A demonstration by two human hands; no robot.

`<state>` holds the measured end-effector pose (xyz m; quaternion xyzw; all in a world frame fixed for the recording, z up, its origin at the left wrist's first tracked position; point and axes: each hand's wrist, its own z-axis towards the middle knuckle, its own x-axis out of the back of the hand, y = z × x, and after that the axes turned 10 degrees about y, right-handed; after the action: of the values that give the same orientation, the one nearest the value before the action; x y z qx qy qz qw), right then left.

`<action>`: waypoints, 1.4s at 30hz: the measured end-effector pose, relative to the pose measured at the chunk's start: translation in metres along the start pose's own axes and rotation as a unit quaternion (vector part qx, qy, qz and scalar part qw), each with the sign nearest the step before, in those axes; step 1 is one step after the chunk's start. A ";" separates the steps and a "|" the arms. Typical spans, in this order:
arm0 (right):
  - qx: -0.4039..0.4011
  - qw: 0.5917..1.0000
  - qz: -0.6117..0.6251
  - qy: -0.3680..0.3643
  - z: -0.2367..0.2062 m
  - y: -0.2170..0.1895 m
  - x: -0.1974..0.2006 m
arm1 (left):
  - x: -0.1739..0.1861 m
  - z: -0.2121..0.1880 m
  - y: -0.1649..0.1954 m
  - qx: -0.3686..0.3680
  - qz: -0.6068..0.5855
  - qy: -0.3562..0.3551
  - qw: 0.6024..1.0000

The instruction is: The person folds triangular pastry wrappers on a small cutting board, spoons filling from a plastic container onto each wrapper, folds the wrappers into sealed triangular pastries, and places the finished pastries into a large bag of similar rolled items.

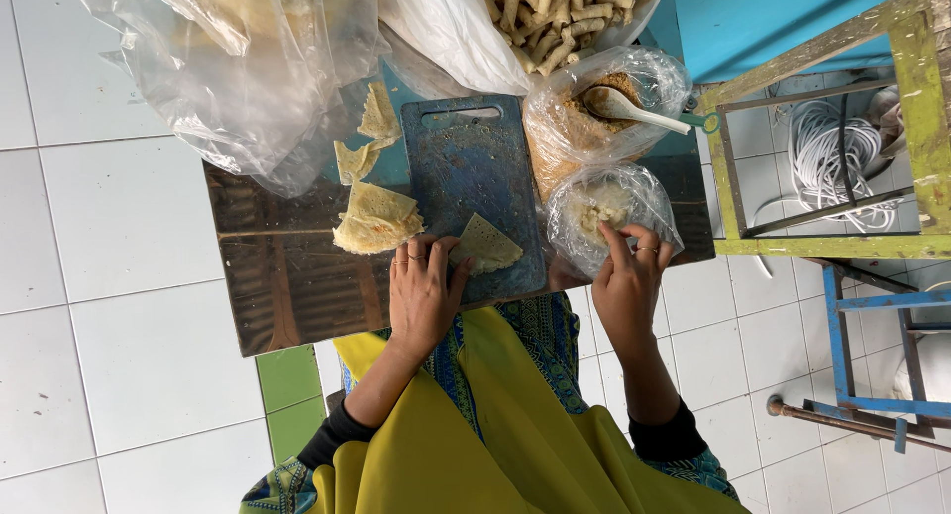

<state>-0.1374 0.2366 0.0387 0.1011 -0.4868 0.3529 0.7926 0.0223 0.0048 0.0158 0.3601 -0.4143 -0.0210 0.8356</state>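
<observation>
A person in a yellow garment works at a blue cutting board point(474, 177) set on a low dark table point(287, 286), seen from above. The left hand point(424, 288) lies flat at the board's near edge, fingers spread and loosely extended, the thumb pressing a corner of a triangular wrapper point(485, 245) that rests on the board; it grips nothing. The right hand point(628, 288), just right of the board, has its fingertips pinched together inside a small clear bag of pale filling point(604, 209); whether it has hold of any filling cannot be told. Left of the board sits a stack of folded wrappers point(376, 222), with two loose wrappers point(369, 138) beyond it. Beyond the small bag, right of the board's far end, a second bag holds brown crumbs point(584, 118) with a white spoon point(634, 108) resting in it. Past the board's far end, a white bag of finished rolls point(555, 14) stands open, and a large crumpled clear bag point(238, 68) lies to the board's far left. Well right of the board, a green frame point(822, 245) encloses coiled white cable point(827, 157).
</observation>
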 end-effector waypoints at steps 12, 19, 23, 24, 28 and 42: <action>-0.202 0.850 0.475 -0.109 0.006 -0.027 -0.008 | 0.001 0.001 0.003 0.007 -0.012 0.012 1.000; -0.164 0.808 0.498 -0.269 0.027 -0.063 -0.061 | -0.003 0.003 0.004 0.030 0.004 0.022 0.999; 0.090 0.954 0.236 -0.163 0.026 -0.066 -0.053 | -0.008 0.004 0.003 0.049 -0.008 0.015 0.999; 0.133 0.965 0.176 -0.139 0.025 -0.067 -0.050 | -0.009 0.004 0.003 0.049 -0.013 0.019 0.999; 0.261 0.960 0.057 -0.084 0.032 -0.066 -0.040 | -0.011 0.005 0.004 0.043 -0.021 0.030 0.998; 0.188 0.963 0.143 -0.129 0.025 -0.077 -0.051 | -0.008 0.011 0.002 0.057 -0.088 0.026 0.994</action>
<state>-0.1183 0.1440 0.0230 0.2221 -0.5197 0.5318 0.6307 0.0087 0.0028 0.0156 0.4431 -0.3594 -0.0615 0.8190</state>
